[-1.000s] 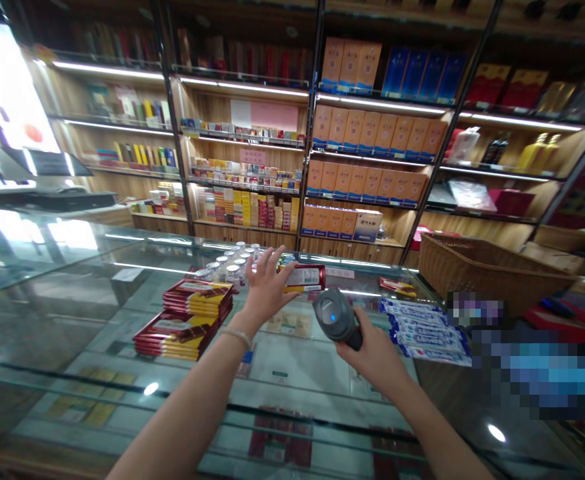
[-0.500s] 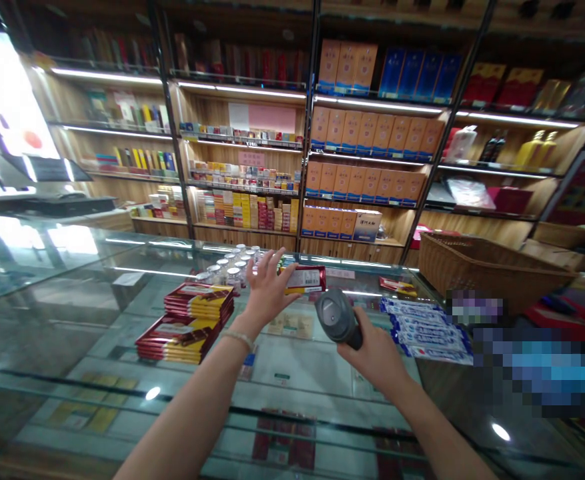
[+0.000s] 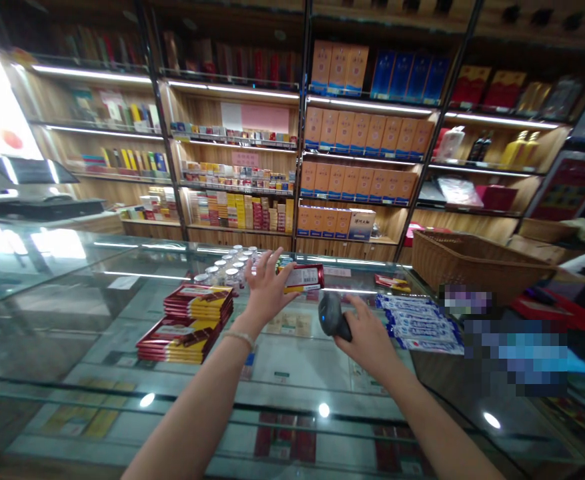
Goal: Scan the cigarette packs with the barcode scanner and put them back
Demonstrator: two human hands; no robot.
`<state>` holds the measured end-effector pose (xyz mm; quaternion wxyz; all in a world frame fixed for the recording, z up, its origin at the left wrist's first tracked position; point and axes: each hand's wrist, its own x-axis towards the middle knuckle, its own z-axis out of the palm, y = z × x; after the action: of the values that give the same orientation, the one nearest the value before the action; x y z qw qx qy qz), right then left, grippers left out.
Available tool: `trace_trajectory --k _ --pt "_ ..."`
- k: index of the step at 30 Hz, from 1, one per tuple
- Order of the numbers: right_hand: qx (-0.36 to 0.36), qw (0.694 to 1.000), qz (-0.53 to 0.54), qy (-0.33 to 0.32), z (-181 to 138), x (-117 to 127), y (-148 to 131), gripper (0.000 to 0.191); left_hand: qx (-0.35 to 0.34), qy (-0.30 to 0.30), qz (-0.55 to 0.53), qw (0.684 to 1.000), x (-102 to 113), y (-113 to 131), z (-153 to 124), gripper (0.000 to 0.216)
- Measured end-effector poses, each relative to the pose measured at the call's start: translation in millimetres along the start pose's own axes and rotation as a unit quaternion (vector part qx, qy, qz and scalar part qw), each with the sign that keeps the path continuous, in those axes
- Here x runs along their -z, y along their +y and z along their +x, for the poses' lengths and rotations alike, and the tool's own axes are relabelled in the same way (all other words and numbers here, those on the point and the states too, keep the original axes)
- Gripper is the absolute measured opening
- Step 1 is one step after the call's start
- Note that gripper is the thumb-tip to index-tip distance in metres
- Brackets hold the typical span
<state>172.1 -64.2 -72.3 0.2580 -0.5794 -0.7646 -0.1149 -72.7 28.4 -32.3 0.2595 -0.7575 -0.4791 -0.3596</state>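
My left hand (image 3: 267, 288) grips one end of a long red carton (image 3: 304, 277) with a white label, held level above the glass counter (image 3: 97, 313). My right hand (image 3: 367, 337) is wrapped round the handle of a dark grey barcode scanner (image 3: 331, 315), whose head points at the carton from just below it. Left of my left wrist lie two stacks of red and yellow cartons (image 3: 187, 321) on the glass. Behind the carton stands a cluster of small white-capped jars (image 3: 229, 265).
Blue and white cartons (image 3: 417, 323) lie on the counter to the right, with a wicker basket (image 3: 472, 263) behind them. Wooden shelves (image 3: 362, 140) full of orange, blue and red boxes fill the back wall. More packs show under the glass.
My right hand has tipped the scanner forward and lifted it closer to the red carton. My left hand and the carton have hardly moved. The view shifted slightly to the right.
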Motion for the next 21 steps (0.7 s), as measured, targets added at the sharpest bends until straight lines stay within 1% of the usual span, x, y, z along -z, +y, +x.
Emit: trace_trajectory --k 3,10,15,17,19,21 --pt "0.003 1.0 -0.004 -0.013 0 -3 2 0.028 0.0 0.003 -0.001 1.0 -1 0 0 0.07" --pt "0.001 0.997 -0.012 -0.079 -3 2 -2 0.031 0.001 0.016 -0.029 0.999 -3 1 -1 0.068" --pt "0.004 0.994 -0.006 -0.111 -2 3 -1 0.036 0.001 0.014 -0.046 0.999 -4 2 0 0.068" --pt "0.005 0.992 0.01 -0.129 -1 4 4 0.043 0.0 0.013 -0.05 0.999 -4 2 0 0.069" --pt "0.012 0.989 0.033 -0.143 4 5 12 0.056 -0.001 0.014 -0.054 0.998 -4 1 0 0.07" --pt "0.018 0.99 0.053 -0.127 13 8 21 0.065 -0.003 0.014 -0.057 0.998 -5 1 0 0.071"
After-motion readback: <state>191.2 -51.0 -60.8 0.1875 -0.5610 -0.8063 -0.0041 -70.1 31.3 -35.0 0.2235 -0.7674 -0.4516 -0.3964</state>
